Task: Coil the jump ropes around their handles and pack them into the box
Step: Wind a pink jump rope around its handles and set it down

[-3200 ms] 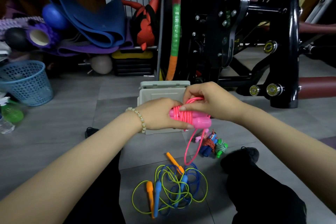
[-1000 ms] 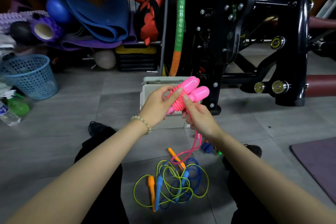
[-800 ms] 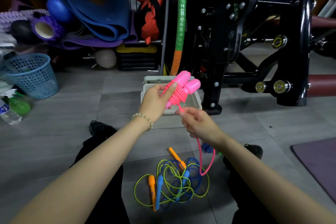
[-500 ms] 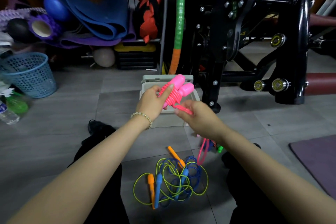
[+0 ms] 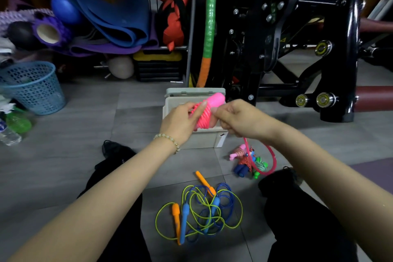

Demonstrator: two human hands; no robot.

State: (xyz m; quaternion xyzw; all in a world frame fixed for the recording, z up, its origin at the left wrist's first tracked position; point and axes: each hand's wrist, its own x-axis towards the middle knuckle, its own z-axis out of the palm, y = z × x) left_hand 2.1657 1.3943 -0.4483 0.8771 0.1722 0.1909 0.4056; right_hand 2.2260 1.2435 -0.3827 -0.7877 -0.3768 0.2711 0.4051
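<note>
On the box (image 5: 202,141) front, a small white label (image 5: 220,141), illegible.

One pink rope (image 5: 205,114), two loose floor ropes (image 5: 184,219) — one box (image 5: 204,140), one basket (image 5: 36,89).

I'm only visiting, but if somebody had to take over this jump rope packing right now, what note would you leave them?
Left hand grips the pink jump rope by its handles, cord wound partway round them, above the open box.
Right hand pinches the cord beside the coil; a loose loop hangs below.
Done: small coiled ropes lie on the floor right of the box, not packed.
Left: finish winding pink, coil the tangled yellow and blue ropes on the floor, pack everything.
</note>
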